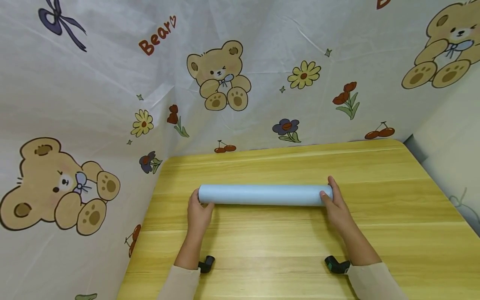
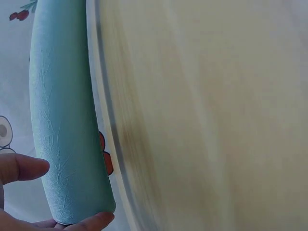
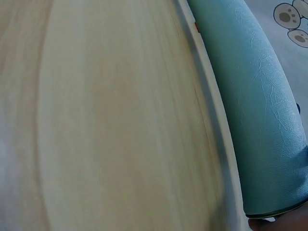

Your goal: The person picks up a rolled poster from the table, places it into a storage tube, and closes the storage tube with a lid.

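Observation:
A light blue roll, like a rolled-up mat with a leathery, creased surface, lies crosswise over the wooden table in the head view. My left hand holds its left end, and my right hand grips the right end with the thumb on the near side. In the left wrist view, a fingertip touches the end rim of the roll, while the thumb is at its side. Part of the right hand shows under the end of the roll in the right wrist view; its other fingers are hidden.
The wooden table meets a white cloth printed with bears and flowers at the back and left. Black wrist devices stick out inward from both sleeves. A thin cable lies beyond the table's right edge.

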Available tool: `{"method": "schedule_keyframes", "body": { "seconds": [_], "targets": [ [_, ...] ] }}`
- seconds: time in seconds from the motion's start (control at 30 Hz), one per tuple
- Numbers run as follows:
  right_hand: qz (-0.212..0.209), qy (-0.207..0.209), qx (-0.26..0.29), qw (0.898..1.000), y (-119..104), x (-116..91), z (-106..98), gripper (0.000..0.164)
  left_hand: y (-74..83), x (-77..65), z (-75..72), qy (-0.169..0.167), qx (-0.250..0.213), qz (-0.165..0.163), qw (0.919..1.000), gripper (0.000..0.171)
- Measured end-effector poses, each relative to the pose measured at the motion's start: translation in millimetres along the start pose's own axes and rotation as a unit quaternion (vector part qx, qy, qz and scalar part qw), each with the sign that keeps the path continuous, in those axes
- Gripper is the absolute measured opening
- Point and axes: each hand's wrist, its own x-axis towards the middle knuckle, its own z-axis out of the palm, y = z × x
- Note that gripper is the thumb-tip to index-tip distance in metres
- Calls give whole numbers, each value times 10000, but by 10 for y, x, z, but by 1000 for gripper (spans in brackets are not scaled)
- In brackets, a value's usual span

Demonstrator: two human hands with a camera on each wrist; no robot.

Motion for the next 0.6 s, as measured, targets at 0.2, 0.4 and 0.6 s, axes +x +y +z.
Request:
{"method": "schedule_keyframes", "body": {
  "seconds": [0.2,0.4,0.6],
  "targets": [
    [-173,-85,-494,9986,27,16,23,72,-19,9,20,78,94,23,9999,69],
    [-287,-99,-738,9968,48,28,2,72,-39,25,4,-112,-56,-113,9999,69],
    [-261,-247,-790,9962,67,43,-80,73,-62,42,-9,-453,-477,-385,9971,69]
  ]
}}
